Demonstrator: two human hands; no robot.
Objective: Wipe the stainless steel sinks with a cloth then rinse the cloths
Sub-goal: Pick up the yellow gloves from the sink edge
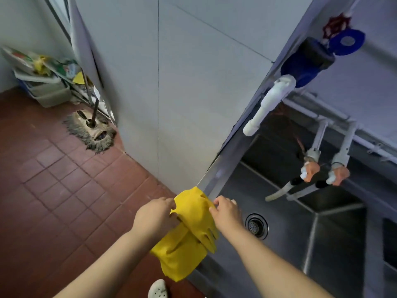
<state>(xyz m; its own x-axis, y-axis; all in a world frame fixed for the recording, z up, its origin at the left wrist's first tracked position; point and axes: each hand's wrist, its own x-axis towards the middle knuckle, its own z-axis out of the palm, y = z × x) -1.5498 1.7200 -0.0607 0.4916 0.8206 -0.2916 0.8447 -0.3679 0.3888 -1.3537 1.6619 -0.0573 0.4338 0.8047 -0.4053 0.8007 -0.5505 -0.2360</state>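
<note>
Yellow cloth [189, 233] draped over sink rim [211, 177]; rim beneath it hidden; cloth's far side, hanging into the basin, not visible; left hand [155, 216] fingertips buried in cloth folds, grip only partly seen; right hand [227, 211] palm side hidden; second basin [388, 239] cut off by right edge; its drain not visible; white shoe [158, 289] cut off by bottom edge; both forearms run out of frame at bottom; red valve wheel [336, 25] blurred; clutter in bins [43, 82] at far left too small and blurred to identify; mop [92, 130] handle's upper end lost against the clutter.
</note>
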